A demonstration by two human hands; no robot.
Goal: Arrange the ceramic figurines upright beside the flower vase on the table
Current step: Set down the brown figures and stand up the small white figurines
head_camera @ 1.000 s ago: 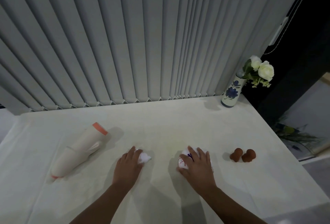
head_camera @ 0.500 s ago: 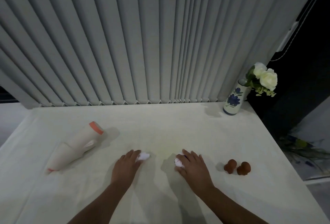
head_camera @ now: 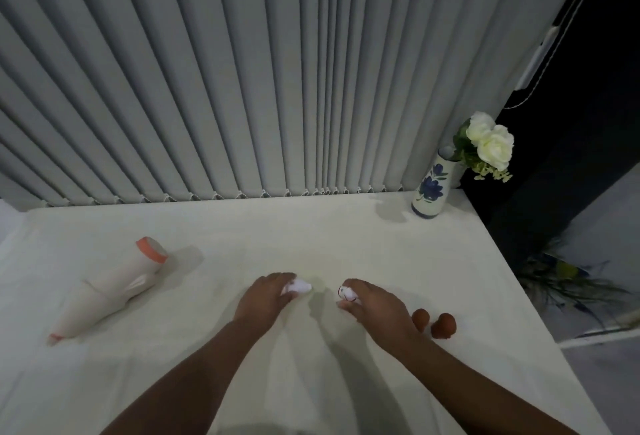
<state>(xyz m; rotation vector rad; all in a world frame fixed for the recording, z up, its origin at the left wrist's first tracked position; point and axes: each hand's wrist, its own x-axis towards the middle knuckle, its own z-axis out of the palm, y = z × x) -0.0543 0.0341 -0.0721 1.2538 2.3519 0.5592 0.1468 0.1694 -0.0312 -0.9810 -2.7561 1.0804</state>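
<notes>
My left hand is closed over a small white figurine near the middle of the white table; only its tip shows past my fingers. A second small white figurine, marked with red lines, sits in the grip of my right hand. Two brown figurines rest just right of that hand. A tall cream figurine with an orange end lies on its side at the left. The white vase with blue flowers painted on it, holding white roses, stands upright at the far right corner.
Grey vertical blinds hang along the table's far edge. The table's right edge drops to a dark floor with a plant below. Bare tabletop stretches between my hands and the vase.
Both hands have curled around the small white figurines and lifted their fingers. The view has tilted up, so everything sits lower in the frame.
</notes>
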